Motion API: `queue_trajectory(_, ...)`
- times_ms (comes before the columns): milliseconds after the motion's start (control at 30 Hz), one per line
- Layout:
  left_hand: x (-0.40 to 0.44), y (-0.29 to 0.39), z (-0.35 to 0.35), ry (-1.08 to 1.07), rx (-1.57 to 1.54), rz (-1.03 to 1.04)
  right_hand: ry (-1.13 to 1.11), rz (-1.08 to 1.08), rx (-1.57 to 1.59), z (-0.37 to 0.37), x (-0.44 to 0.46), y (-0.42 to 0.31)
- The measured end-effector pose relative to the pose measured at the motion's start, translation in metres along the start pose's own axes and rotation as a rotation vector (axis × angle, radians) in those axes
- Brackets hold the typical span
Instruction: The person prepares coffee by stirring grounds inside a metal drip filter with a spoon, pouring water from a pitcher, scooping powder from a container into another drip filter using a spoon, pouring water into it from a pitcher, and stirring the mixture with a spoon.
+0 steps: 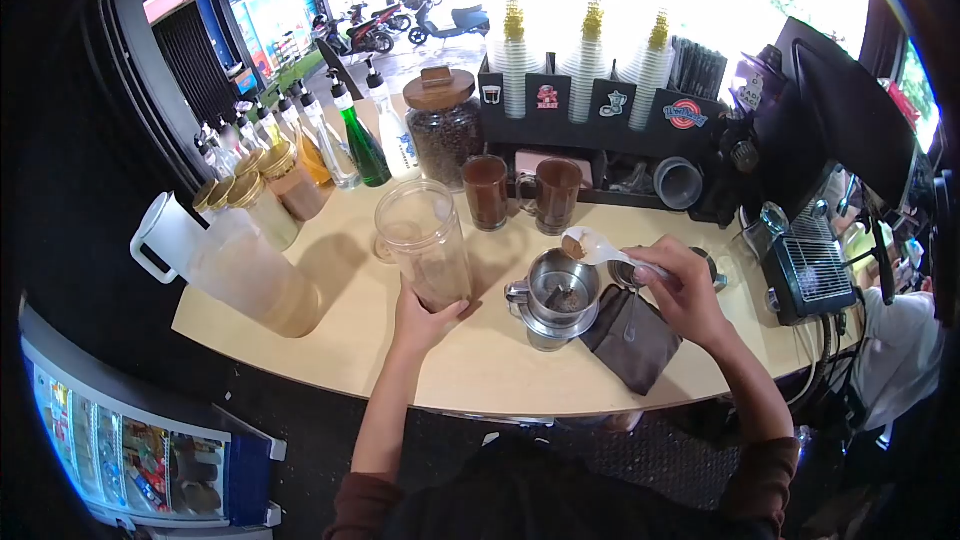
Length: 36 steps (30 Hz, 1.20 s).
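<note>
My left hand (428,322) is wrapped round the lower part of a clear jar (428,255), which stands open-topped and tilts slightly. Between the fingers of my right hand (686,298) is the handle of a white scoop (598,248) with brown powder in its bowl. The scoop is just above the rim of a metal drip coffee filter (562,305), apart from or touching it I cannot tell. Some dark grounds lie inside the filter, which sits on a small vessel. Beside it lies a folded dark cloth (640,345), under my right hand.
Two glass mugs of brown drink (487,195) stand behind the filter. A bean jar (445,130) and several pump bottles (362,140) line the back left. A cloudy pitcher (255,275) stands left; a black cup rack (600,105) and a machine (812,265) are right.
</note>
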<state>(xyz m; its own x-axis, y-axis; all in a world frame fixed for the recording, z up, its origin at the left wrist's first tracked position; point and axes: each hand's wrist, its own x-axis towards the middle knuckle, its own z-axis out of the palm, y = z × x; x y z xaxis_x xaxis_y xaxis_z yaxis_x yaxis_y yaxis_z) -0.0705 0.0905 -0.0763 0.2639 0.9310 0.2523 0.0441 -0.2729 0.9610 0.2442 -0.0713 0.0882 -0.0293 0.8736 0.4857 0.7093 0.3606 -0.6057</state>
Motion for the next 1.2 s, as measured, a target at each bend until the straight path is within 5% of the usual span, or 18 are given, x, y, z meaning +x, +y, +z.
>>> queue_trajectory(1200,-0.004,0.016,0.006,0.026,-0.008,0.007,0.038,0.010,-0.015,-0.006,-0.007,0.005)
